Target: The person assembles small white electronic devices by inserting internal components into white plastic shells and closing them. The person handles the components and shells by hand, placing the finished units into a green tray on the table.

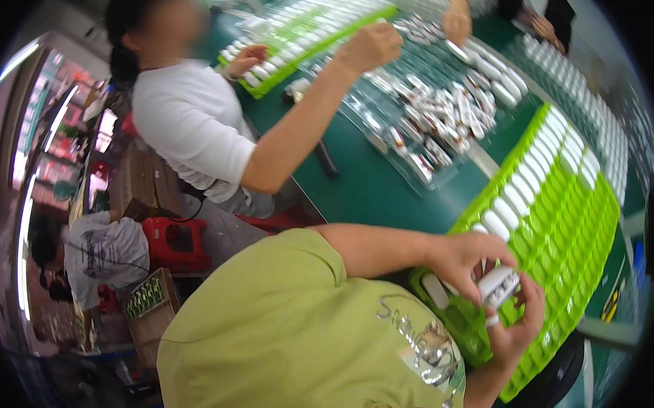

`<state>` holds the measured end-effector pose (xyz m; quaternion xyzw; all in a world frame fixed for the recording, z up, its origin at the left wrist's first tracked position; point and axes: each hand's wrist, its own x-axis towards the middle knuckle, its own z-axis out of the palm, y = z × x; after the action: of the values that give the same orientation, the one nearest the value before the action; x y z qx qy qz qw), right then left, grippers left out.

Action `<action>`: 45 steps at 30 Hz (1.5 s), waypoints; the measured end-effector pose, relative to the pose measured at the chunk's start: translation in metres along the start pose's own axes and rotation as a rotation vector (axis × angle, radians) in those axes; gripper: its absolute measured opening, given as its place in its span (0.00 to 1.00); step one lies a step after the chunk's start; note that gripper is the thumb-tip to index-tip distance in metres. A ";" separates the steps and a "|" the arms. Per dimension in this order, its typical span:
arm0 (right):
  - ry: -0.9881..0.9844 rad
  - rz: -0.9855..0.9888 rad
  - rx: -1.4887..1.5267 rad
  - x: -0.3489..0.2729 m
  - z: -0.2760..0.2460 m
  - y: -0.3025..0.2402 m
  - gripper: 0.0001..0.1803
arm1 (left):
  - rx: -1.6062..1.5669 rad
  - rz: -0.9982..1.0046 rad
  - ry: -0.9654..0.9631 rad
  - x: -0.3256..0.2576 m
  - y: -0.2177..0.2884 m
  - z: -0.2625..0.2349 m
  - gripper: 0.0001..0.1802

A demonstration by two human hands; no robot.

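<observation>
Between my two hands is a white oblong casing with a row of small silvery round spots along one side. My left hand pinches its upper end, fingers curled. My right hand grips the lower side with thumb and fingers. A small white part shows at my right fingers; its kind is unclear. Just under my hands lies a bright green moulded tray, partly filled with rows of white oblong pieces. A smaller green holder with a white piece in it sits against my shirt.
Loose white-and-red parts are heaped on clear plastic across the green table. A co-worker in white reaches over from the left, near another filled green tray. Other people's hands appear at the far side. A red stool stands behind.
</observation>
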<state>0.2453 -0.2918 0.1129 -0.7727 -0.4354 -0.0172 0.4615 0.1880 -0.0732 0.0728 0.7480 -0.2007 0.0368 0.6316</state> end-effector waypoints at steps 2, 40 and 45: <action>0.000 0.022 -0.023 0.005 0.002 -0.001 0.34 | -0.079 -0.038 0.005 -0.003 -0.003 -0.004 0.41; -0.052 -0.148 -0.011 0.003 -0.017 0.004 0.33 | 0.057 0.058 0.071 -0.003 0.007 0.007 0.38; -0.099 -0.135 0.024 0.002 -0.020 0.004 0.31 | 0.069 0.065 0.050 -0.003 0.009 0.008 0.38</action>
<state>0.2568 -0.3055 0.1228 -0.7357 -0.5092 -0.0049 0.4465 0.1803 -0.0810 0.0783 0.7611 -0.2077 0.0829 0.6089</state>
